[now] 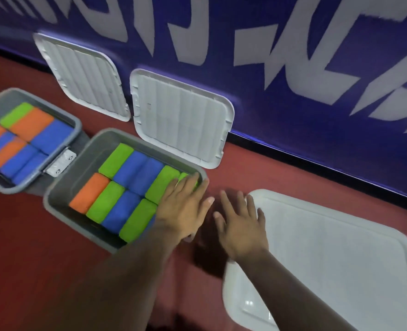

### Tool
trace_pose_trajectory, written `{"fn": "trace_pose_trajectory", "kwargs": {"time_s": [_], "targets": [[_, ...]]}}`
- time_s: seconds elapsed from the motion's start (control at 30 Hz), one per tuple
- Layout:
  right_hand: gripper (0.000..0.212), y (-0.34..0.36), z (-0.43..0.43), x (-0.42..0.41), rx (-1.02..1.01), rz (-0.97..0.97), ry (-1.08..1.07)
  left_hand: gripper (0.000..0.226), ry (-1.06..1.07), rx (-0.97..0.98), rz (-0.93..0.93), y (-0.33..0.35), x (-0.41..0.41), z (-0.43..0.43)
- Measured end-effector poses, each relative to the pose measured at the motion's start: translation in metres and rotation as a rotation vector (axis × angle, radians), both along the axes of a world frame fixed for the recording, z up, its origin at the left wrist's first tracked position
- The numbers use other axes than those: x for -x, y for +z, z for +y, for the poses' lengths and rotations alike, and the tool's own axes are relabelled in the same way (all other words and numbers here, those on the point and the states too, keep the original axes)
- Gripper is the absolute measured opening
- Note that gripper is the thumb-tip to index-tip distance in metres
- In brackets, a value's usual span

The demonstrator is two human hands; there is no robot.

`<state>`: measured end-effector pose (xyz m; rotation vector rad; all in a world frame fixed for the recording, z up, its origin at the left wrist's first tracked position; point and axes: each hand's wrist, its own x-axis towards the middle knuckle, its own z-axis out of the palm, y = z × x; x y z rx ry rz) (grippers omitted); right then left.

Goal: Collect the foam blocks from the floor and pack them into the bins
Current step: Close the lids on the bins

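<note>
Two grey bins stand on the red floor. The nearer bin (61, 187) is packed with several green, blue and orange foam blocks (126, 187) lying side by side. The far-left bin (77, 125) also holds several orange, blue and green blocks (30, 137). My left hand (185, 209) lies flat with straight fingers over the right end of the nearer bin, covering green blocks and the rim. My right hand (240, 225) hovers open with spread fingers just right of that bin, over the floor and the edge of a white lid (329, 254). Neither hand holds anything.
Two more white lids (183, 115) (83, 75) lean against a purple wall with large white lettering (293, 56). The closed-looking white lid at the lower right covers a third container. Red floor (18, 235) stretches to the left and front.
</note>
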<state>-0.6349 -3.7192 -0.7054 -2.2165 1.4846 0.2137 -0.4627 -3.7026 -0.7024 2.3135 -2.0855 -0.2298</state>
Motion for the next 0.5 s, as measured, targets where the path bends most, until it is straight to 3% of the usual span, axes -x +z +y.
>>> {"fn": "trace_pose_trajectory", "kwargs": {"time_s": [0.13,0.33,0.5], "targets": [[0.062,-0.001,-0.038,-0.083,-0.001,0.002,-0.052,0.072,-0.097,-0.075,-0.042,-0.003,-0.083,-0.043],[0.066,-0.016,-0.083,-0.183,-0.024,0.000,-0.142,0.068,-0.182,-0.118,-0.074,-0.022,-0.196,-0.091],[0.066,-0.037,-0.129,-0.209,0.012,0.033,-0.163,0.068,-0.151,-0.151,-0.085,-0.037,-0.236,-0.143]]}}
